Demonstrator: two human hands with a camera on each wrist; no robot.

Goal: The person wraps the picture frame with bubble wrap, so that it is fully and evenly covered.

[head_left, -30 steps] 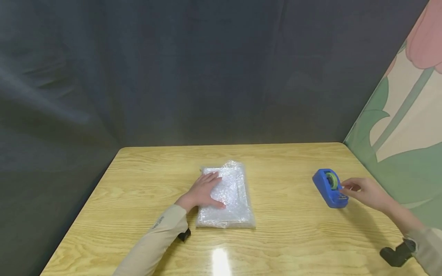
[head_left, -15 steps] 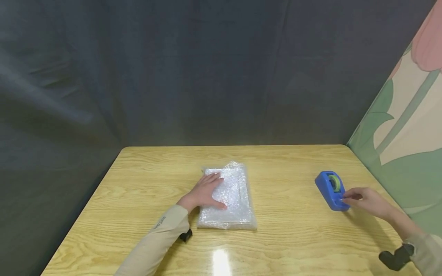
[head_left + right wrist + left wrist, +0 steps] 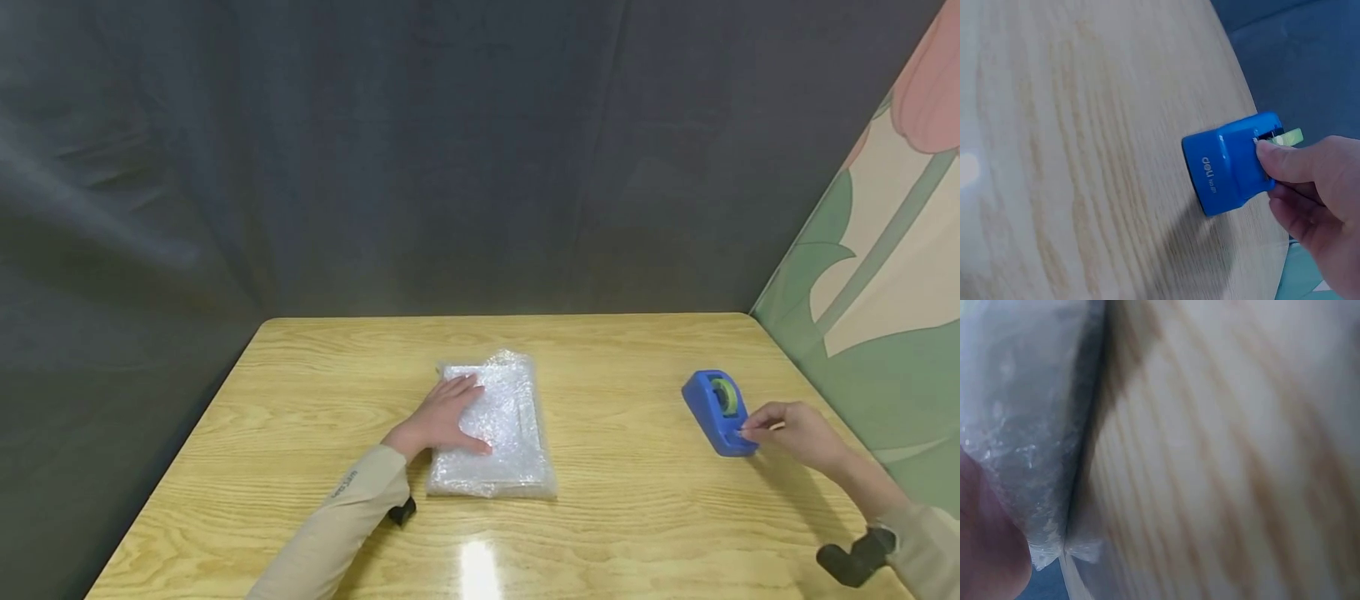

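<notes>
A flat rectangular package (image 3: 517,467) in clear bubble wrap lies mid-table. My left hand (image 3: 444,418) rests on its left part, fingers spread and thumb pointing right. The left wrist view shows the wrapped side (image 3: 1029,394) close up, with part of the hand at lower left. At the right stands a blue tape dispenser (image 3: 708,412), carrying a green-cored tape roll (image 3: 724,396). My right hand (image 3: 801,435) is at its front end, thumb and fingers pinching the tape's end. In the right wrist view the thumb sits by the dispenser's (image 3: 1222,169) top; the pinched tape is mostly hidden.
The wood-grain table (image 3: 330,375) reaches back to a dark curtain (image 3: 450,167). On the right, a wall (image 3: 885,358) with a painted flower rises beside the table edge. Dark wrist cameras (image 3: 857,558) hang below the sleeves.
My right hand has moved slightly down and toward the front end of the dispenser, from beside the roll. The left hand and the package stay in place.
</notes>
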